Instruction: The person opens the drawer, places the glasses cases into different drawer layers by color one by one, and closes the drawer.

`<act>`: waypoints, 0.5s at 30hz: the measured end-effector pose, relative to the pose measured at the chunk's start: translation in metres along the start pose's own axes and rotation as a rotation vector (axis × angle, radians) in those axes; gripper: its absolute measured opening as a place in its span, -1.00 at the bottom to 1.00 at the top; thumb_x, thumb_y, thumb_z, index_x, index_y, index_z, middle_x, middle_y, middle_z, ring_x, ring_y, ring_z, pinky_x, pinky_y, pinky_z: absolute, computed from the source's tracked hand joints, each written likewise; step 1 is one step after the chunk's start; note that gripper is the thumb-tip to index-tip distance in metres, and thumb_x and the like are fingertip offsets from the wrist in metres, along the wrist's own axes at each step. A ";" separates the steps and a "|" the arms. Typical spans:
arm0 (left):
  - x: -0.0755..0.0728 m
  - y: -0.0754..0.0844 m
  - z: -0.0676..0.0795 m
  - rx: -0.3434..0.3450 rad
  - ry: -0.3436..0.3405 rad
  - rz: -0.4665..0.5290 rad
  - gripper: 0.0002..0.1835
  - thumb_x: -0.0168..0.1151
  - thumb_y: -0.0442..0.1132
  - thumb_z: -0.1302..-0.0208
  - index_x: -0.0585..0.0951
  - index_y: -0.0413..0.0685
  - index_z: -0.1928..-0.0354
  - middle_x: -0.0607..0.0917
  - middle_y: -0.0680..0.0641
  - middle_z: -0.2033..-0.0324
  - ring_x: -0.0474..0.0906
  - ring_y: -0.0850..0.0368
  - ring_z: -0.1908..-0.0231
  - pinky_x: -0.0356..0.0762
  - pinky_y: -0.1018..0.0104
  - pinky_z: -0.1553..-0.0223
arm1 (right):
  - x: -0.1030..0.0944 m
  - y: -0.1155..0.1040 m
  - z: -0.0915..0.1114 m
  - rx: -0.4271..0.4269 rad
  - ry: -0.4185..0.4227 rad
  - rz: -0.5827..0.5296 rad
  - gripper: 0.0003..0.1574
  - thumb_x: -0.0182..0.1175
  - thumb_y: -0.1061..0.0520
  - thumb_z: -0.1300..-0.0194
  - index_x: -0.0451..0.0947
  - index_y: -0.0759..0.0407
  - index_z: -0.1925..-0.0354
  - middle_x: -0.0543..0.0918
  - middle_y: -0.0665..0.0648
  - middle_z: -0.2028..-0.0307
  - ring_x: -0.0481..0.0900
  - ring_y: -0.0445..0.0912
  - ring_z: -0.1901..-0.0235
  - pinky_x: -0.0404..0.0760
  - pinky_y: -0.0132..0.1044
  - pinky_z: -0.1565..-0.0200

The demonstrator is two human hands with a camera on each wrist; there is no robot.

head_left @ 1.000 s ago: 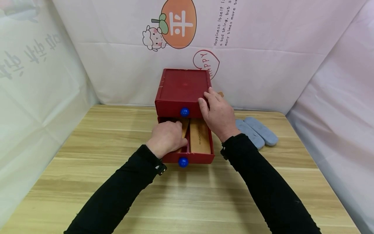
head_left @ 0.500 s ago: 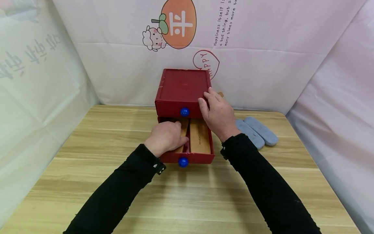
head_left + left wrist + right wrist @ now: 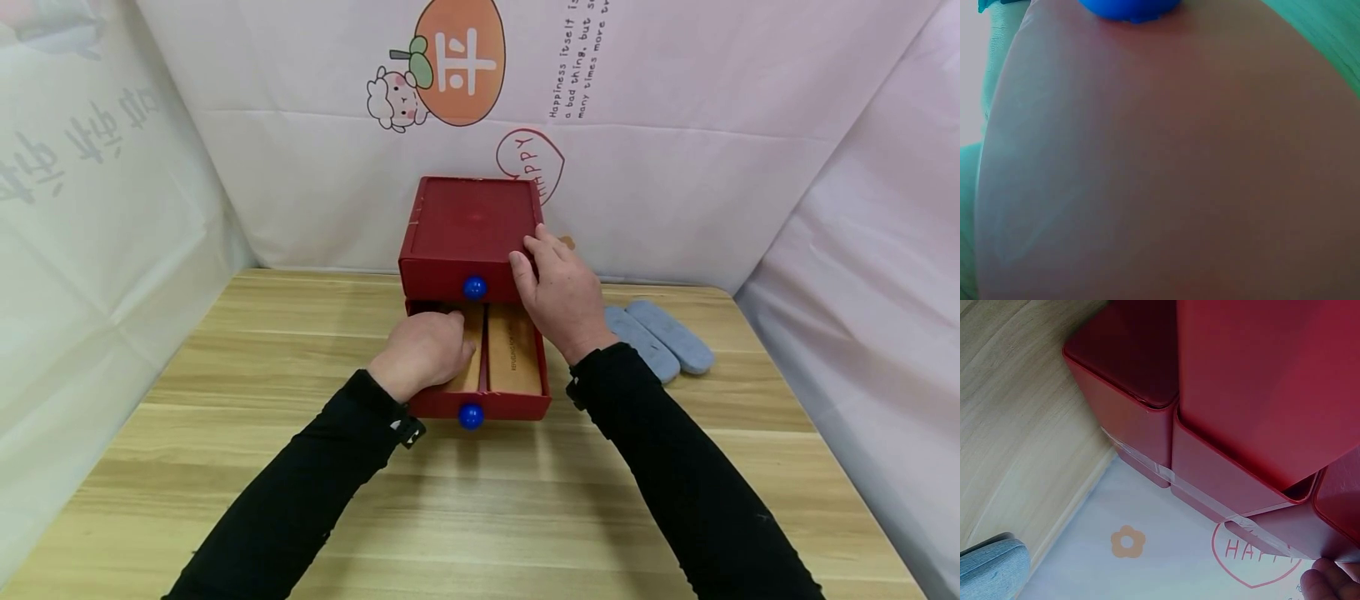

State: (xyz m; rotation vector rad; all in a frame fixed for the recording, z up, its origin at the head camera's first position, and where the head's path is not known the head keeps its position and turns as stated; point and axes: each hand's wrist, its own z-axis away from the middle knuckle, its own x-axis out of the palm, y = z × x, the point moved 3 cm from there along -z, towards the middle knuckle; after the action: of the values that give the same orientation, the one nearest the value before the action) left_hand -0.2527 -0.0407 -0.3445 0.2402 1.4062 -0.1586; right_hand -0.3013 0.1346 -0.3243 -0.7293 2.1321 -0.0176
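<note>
A red drawer unit (image 3: 480, 218) stands at the back of the table. Its lower drawer (image 3: 546, 404) is pulled out and holds two tan boxes side by side, parted by a divider. My left hand (image 3: 420, 354) reaches into the drawer over the left tan box (image 3: 471, 377), the thumb lying on it; its other fingertips are hidden. Printed lettering marks the right tan box (image 3: 512, 354). My right hand (image 3: 562, 296) rests against the unit's right side, fingers on the upper edge. Very near the left wrist camera is a blurred brownish surface with a blue knob (image 3: 1132, 7).
Two grey-blue oval pieces (image 3: 670, 336) lie on the wooden table (image 3: 300, 500) to the right of the unit. Blue knobs stick out from the unit's front. Behind hangs a printed white cloth (image 3: 300, 167). Clear tape (image 3: 1200, 501) crosses the red casing.
The left tan box has shifted from slanted to straight, alongside the divider. My left thumb has drawn back leftward from the divider. The right hand keeps its place.
</note>
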 end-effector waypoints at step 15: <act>0.002 -0.001 0.001 0.027 0.041 0.037 -0.57 0.01 0.04 -0.41 0.54 -0.17 -0.02 0.64 -0.07 0.27 0.54 0.06 0.29 0.60 0.17 0.16 | 0.000 0.000 0.000 -0.015 0.018 -0.004 -0.16 -0.27 -0.35 -0.47 0.43 0.19 -0.33 0.38 0.18 -0.38 0.34 -0.02 -0.33 0.41 -0.07 -0.26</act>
State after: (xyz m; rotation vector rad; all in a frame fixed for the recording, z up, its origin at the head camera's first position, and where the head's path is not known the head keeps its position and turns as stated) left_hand -0.2520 -0.0414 -0.3464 0.2930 1.4405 -0.1426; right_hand -0.3016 0.1347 -0.3249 -0.7444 2.1501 -0.0102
